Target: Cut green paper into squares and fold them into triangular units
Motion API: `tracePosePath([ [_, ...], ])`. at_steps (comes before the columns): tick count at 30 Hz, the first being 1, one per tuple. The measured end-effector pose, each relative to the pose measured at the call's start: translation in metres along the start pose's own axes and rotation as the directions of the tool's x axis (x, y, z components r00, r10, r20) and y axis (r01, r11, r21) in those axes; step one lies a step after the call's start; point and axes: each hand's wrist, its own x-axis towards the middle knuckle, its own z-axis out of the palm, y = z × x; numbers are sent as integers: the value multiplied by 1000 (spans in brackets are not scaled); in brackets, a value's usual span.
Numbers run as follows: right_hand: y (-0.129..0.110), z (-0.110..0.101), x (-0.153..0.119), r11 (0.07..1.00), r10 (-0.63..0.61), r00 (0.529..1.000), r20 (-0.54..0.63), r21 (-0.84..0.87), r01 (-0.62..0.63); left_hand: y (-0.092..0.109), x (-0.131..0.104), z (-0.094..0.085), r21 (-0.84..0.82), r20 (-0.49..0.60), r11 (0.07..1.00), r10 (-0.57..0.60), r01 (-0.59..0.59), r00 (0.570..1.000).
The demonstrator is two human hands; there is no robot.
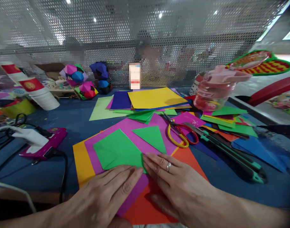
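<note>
A folded sheet of green paper (118, 147) lies on a larger purple sheet (140, 185). My left hand (107, 190) rests flat along the green paper's lower edge, fingers stretched out side by side. My right hand (172, 177), with a ring on one finger, has its fingertips extended on the paper's right corner. Both hands press from above and grasp nothing. A smaller green paper triangle (153, 136) lies just beyond my right fingertips. Orange-red paper (145, 210) and yellow-orange paper (80, 163) show beneath the purple sheet. The green sheet's near edge is partly hidden by my fingers.
To the right are scissors (183, 131) with red and yellow handles and a black-green utility knife (232, 155). Behind lies a paper stack (156, 98); a pink bottle (211, 90) stands at back right. Left are a magenta power strip (57, 139) and stacked paper cups (41, 95).
</note>
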Motion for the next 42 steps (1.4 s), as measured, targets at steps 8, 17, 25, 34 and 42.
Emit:
tracePosePath([
  [8, 0, -2, -2, 1000, -5, 999, 49, 12, 4, -14, -41, 11, 193, -78, 981, 31, -15, 997],
  [17, 0, -2, -2, 1000, 2, 998, 59, 7, -3, -24, -64, 10, 160, -100, 984, -61, 77, 993],
  [25, 1, -4, -2, 997, 9, 999, 47, 70, -12, -59, -4, 4, -127, -57, 989, 68, -75, 996],
  [34, 0, -9, -2, 997, 27, 994, 107, 71, -35, -95, 47, 27, -577, 140, 816, 140, -34, 980],
  [42, -2, -14, 10, 992, 3, 984, 176, 121, -25, -106, 40, 37, -559, 67, 821, 189, -120, 980],
])
